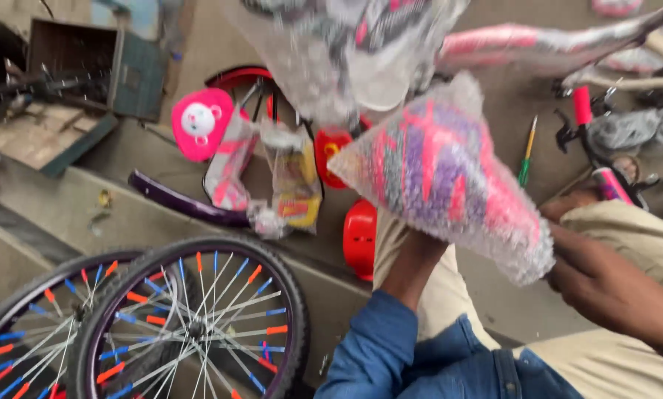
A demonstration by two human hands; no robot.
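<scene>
Concrete floor (161, 214) strewn with spoked wheels (191, 325), red parts (359, 238), screwdriver (526, 151).

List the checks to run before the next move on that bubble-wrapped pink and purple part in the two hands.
1. Left hand under the bubble-wrapped pink and purple part: ok, it supports it from below, fingers hidden.
2. Right hand on the wrap's lower end: ok, touching its edge.
3. Wrap intact: cannot tell, the picture is blurred.
4. Green-handled screwdriver on the floor beside the part: ok, it lies untouched.
5. Two spoked wheels with orange and blue beads: ok, apart from both hands.
6. Red round plastic cover below the part: ok, not touching it.
</scene>
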